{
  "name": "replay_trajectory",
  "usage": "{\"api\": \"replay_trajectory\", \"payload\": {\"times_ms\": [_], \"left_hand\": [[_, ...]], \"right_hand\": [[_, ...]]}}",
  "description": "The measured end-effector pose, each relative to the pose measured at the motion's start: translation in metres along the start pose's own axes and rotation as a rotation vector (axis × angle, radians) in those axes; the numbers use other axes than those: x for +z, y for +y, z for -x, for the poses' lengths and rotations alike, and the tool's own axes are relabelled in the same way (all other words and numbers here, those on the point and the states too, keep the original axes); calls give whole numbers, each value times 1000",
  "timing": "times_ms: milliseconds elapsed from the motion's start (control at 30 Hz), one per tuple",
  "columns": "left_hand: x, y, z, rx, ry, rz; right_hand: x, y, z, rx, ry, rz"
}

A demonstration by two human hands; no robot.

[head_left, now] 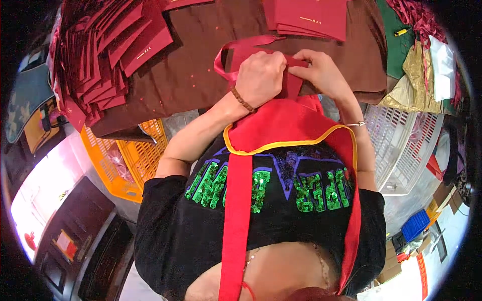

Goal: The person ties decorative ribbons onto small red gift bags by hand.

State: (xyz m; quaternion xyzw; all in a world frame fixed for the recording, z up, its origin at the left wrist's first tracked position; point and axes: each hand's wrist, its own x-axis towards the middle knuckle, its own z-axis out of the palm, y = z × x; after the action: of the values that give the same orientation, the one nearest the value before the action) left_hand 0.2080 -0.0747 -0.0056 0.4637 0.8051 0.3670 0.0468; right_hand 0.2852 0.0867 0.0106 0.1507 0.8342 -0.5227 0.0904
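Red piece: on the near edge of the brown-covered table [201, 30], toward 12 o'clock, between both hands [296, 90].
Left hand: curled tightly over the red piece, fingertips hidden [263, 74].
Right hand: thumb and fingers pinching the piece's edge, toward 1 o'clock [321, 72].
Ribbon: a loose pink-red loop beside the left hand, on its 10 o'clock side [219, 65].
Progress: probably midway on this piece, as the ribbon lies slack.
Fanned red folders: many, toward 10 o'clock [145, 52]; finished or waiting, I cannot tell.
Stacked red folders: toward 1 o'clock [311, 25], squarer; their stage is equally unclear.
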Motion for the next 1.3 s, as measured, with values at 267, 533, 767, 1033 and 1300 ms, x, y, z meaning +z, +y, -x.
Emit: {"api": "replay_trajectory", "payload": {"times_ms": [267, 533, 767, 1033, 1300], "left_hand": [[2, 3, 0, 16, 34, -53], [3, 8, -3, 175, 34, -190], [2, 10, -3, 4, 83, 86], [-38, 8, -8, -69, -164, 168], [-58, -26, -58, 86, -472, -43]], "right_hand": [[9, 0, 5, -99, 125, 110], [9, 4, 7, -134, 144, 176], [10, -4, 15, -99, 144, 102], [13, -8, 20, -185, 148, 44], [21, -23, 24, -304, 215, 147]]}}
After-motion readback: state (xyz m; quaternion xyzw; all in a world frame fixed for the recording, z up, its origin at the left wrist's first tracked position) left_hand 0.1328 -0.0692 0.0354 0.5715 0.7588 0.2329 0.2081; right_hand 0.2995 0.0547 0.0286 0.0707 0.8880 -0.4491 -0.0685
